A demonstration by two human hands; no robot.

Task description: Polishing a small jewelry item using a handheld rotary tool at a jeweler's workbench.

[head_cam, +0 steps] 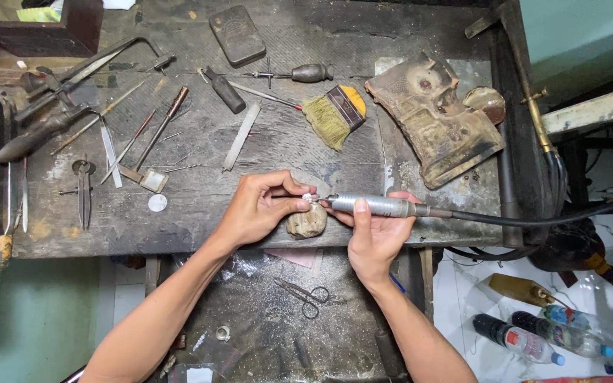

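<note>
Right hand (375, 230) grips the grinder handpiece (377, 206) like a pen, tip aimed left. Left hand (260, 207) pinches a small metal piece (309, 198) against the tip, braced over a wooden peg (306, 221) for steadiness. Brush (335, 113) lies above the hands, scissors (305, 295) below, on the table (193, 220).

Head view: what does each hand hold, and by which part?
The right hand grips the silver cylindrical rotary handpiece around its barrel. The left hand's fingers pinch a small metal piece, too tiny to identify.
</note>
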